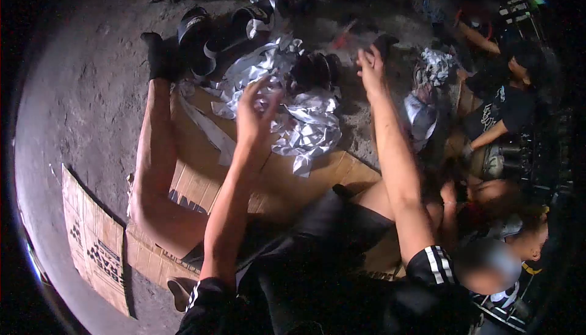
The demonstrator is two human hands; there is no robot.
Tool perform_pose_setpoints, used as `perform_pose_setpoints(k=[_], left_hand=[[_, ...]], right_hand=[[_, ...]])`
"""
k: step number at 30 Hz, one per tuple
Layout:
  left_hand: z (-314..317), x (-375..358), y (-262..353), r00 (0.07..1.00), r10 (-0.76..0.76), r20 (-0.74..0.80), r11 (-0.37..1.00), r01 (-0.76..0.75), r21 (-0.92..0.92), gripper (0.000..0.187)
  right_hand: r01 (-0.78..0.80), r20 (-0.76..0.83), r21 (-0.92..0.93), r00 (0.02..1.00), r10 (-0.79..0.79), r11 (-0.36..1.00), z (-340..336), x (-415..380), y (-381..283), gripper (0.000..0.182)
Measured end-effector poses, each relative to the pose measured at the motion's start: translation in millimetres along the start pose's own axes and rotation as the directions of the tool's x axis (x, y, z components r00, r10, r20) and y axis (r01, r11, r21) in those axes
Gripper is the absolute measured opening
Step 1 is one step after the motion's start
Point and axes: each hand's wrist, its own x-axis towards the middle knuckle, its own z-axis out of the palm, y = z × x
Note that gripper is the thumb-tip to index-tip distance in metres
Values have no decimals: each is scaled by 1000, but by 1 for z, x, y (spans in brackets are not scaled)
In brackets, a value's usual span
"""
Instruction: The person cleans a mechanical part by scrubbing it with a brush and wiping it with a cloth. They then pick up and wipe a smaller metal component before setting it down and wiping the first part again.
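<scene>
My left hand [255,112] is raised over a heap of crumpled silvery-white scraps [311,130], fingers apart and slightly blurred, with nothing visible in it. To the right, my right hand [370,72] reaches forward past the heap, its fingers loosely spread and no held thing showing. Between the two hands lies a dark rounded object [314,71], partly covered by the scraps. Beyond my left hand are black curved pieces [194,27] on the floor. A small blurred red thing [345,38] shows just ahead of my right hand.
Flattened cardboard [274,182] lies beneath my legs, and another cardboard sheet [94,237] is at the left. My sock-covered foot [160,57] rests beside the black pieces. On the right sit other people [500,109], near a second silvery-white pile [421,112]. Rough concrete floor [79,91] surrounds everything.
</scene>
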Motion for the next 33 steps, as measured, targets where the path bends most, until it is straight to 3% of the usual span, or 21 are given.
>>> perform_pose_setpoints(k=[1,2,3,4,5,7,10,12,13,14,15,18,20,23,25,26,28,30,31,32,33], left_hand=[[-15,-7,-23,995,32,-92,996,-24,86,40],[-33,-21,-25,976,-196,-93,978,187,-96,35],[-52,-35,-53,975,-150,-161,988,145,-46,32],[-68,-45,-49,956,-246,-159,969,237,-73,32],[-83,-54,-70,961,-198,-192,979,202,2,33],[-102,-66,-94,955,-190,-229,978,162,-134,31],[-100,-49,-86,961,-150,-233,988,154,-2,28],[-83,-19,-65,983,-83,-166,996,76,-50,29],[-64,16,-32,996,47,-74,996,-41,84,31],[-52,35,-24,996,72,-48,997,-73,-17,31],[-41,56,-22,996,92,-15,996,-92,13,30],[0,118,-8,970,199,138,976,-208,58,31],[25,156,-1,954,139,266,936,-214,278,33],[55,226,-62,926,91,367,905,-231,357,37],[69,263,-122,801,370,470,577,-595,560,36],[71,273,-135,799,367,475,572,-597,563,36],[77,282,-142,594,269,758,204,-804,558,43],[81,282,-140,545,312,778,147,-837,527,45],[80,276,-134,494,349,796,90,-864,496,47],[81,264,-114,497,344,797,93,-862,498,47],[83,248,-85,687,205,697,352,-716,603,45]], right_hand=[[35,7,49,999,-36,998,4,-24,9,67],[71,15,98,997,-73,993,8,-50,18,61],[111,9,54,994,-112,992,10,-71,31,55],[148,1,10,989,-148,989,13,-93,48,50],[122,12,36,992,-122,992,18,-115,62,46],[103,16,33,995,-103,994,27,-158,71,41],[144,-20,-59,989,-145,988,40,-197,76,36],[212,14,-177,977,-213,961,48,-198,73,32],[182,52,-137,983,-176,974,47,-196,67,30],[141,119,-92,984,-129,986,51,-201,63,29],[131,170,-12,977,-127,991,46,-201,34,29],[143,163,-31,977,-136,989,50,-206,41,30],[146,201,-74,971,-128,987,41,-208,36,32],[80,549,-213,834,52,974,24,-212,40,33],[100,634,-262,767,93,960,12,-223,51,35],[140,699,-314,703,129,939,8,-227,55,37],[135,700,-223,712,62,965,5,-226,54,40],[107,737,-341,648,194,934,1,-221,43,39],[104,718,-294,680,148,950,3,-222,41,37],[102,722,-292,675,149,951,3,-221,34,37],[71,723,-280,672,162,957,3,-219,26,37]])
